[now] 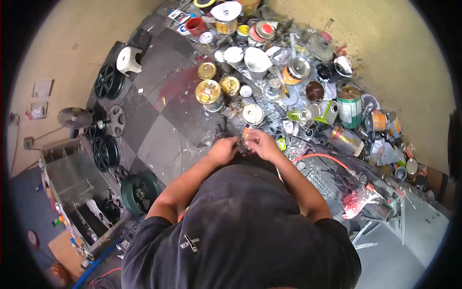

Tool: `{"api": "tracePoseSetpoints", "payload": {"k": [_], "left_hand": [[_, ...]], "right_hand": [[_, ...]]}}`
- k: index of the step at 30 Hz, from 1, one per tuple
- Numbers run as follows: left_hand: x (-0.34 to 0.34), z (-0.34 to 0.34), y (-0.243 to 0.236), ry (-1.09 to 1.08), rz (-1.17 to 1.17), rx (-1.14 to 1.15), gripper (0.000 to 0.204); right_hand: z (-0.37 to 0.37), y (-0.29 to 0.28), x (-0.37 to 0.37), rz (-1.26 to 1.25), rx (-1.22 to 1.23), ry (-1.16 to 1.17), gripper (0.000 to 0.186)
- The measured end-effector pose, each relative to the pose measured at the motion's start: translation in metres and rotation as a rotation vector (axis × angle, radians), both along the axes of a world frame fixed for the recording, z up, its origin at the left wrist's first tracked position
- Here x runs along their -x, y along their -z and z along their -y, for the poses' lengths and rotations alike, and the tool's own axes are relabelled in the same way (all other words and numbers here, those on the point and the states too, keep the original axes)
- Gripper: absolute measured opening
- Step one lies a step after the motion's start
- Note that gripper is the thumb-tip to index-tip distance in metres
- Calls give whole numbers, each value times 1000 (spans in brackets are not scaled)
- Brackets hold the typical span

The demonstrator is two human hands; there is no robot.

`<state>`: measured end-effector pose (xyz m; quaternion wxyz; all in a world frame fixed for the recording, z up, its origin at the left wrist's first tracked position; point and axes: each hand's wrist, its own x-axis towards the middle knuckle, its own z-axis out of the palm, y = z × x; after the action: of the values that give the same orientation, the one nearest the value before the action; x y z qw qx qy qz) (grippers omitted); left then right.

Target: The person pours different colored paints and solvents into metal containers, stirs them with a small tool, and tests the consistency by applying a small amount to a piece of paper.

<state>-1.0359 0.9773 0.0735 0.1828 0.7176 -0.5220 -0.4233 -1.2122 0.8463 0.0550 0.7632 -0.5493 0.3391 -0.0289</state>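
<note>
My left hand [224,150] and my right hand [262,145] meet in front of my body, with bent fingers almost touching. Between them is a small, dark, crumpled-looking thing [244,146], too small to make out. Both hands are closed around it, and the fingers hide part of it. A small orange piece [246,132] shows just above the fingertips of my right hand; whether it is held, I cannot tell. Just beyond the hands stands a round paint can with a pale lid [253,114]. Gold-lidded cans [208,92] stand farther left.
Paint cans, cups and rags crowd the floor ahead and right, including a green-and-white can [350,107]. An orange hose [323,155] crosses a stained surface on the right. Wheel rims [139,193], a white stool [129,60] and a metal shelf [77,168] stand left.
</note>
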Motion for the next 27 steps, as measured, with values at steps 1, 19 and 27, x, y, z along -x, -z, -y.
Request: {"api": "tracePoseSetpoints", "payload": {"k": [1, 19, 27], "left_hand": [[-14, -11, 3, -19, 45, 103, 21], [-300, -119, 98, -447, -138, -151, 32], [-492, -257, 200, -765, 100, -533, 42]], "right_hand": [[2, 9, -9, 5, 128, -1, 37], [-2, 29, -127, -545, 416, 98, 21], [-28, 22, -236, -423, 389, -208, 24]]}}
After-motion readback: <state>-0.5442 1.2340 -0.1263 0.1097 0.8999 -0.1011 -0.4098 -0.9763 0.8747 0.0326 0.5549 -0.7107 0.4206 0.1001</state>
